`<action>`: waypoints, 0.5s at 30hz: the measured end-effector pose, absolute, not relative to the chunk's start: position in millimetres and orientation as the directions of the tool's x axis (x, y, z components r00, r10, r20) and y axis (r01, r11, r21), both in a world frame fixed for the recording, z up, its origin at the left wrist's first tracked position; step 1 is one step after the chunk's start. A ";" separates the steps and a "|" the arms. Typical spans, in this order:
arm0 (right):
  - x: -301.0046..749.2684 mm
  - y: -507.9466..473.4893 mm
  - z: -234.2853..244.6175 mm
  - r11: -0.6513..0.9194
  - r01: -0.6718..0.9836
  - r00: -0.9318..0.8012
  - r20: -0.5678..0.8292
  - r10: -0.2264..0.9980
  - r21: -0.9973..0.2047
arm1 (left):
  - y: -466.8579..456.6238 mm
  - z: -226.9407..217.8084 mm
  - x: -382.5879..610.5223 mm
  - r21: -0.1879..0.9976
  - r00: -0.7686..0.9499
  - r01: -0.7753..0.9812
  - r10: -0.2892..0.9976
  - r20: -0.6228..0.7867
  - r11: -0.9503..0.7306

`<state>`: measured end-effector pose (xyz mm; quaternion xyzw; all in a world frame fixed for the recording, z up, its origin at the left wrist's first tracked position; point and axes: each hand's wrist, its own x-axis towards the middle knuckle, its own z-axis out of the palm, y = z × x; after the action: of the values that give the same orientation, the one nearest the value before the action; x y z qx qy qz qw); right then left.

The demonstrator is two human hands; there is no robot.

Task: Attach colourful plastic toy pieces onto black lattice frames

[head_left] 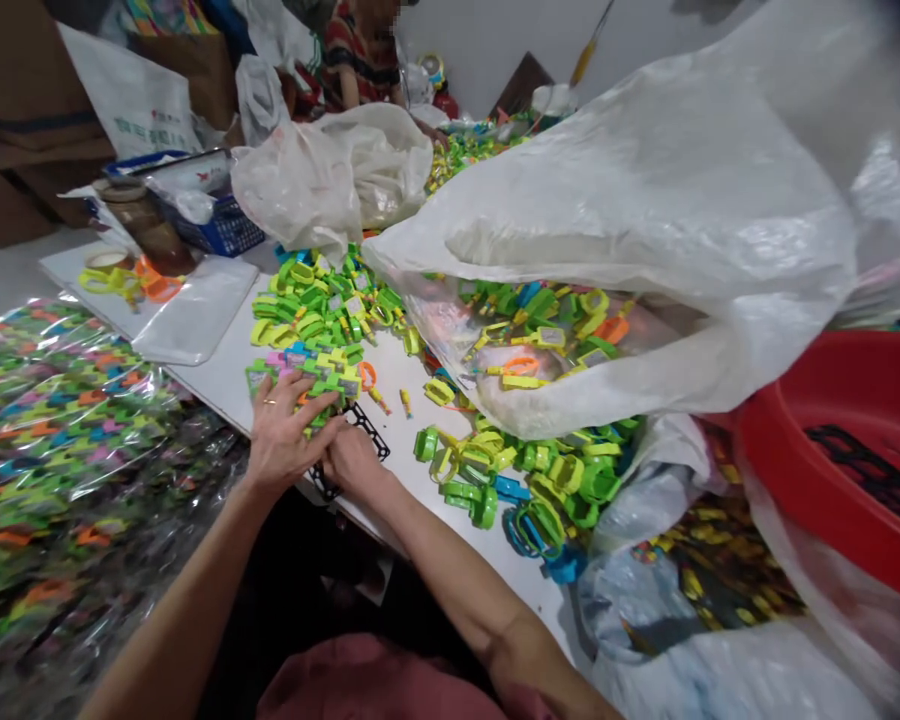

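Note:
My left hand [283, 432] lies on a cluster of small green and yellow plastic toy pieces [322, 385], its fingers curled over them. My right hand [352, 455] sits just beside it, fingers tucked under the left hand and hidden, resting on a black plastic grid frame [367, 430] at the near edge of the white table [397, 375]. A wider heap of green, yellow and blue pieces [315, 305] spreads behind the hands. More loose pieces [495, 470] lie to the right.
A big clear plastic bag [607, 260] holding more pieces lies across the table's right side. A red tub [840, 450] stands at right. Cellophane packs of coloured pieces [60, 420] pile at left. Another person [360, 50] sits at the far end by a blue basket [221, 230].

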<state>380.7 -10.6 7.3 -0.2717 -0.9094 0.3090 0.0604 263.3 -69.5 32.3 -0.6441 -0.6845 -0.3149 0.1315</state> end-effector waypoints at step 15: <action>500.1 60.9 52.7 0.552 0.820 -0.572 -0.177 0.801 -0.149 | -69.3 40.1 264.5 0.355 -0.198 0.932 0.729 0.656 -0.066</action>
<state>500.1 60.9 52.7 -0.4607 -0.8799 0.1075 -0.0442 264.5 -69.3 40.1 -0.6194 -0.6704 -0.3867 0.1318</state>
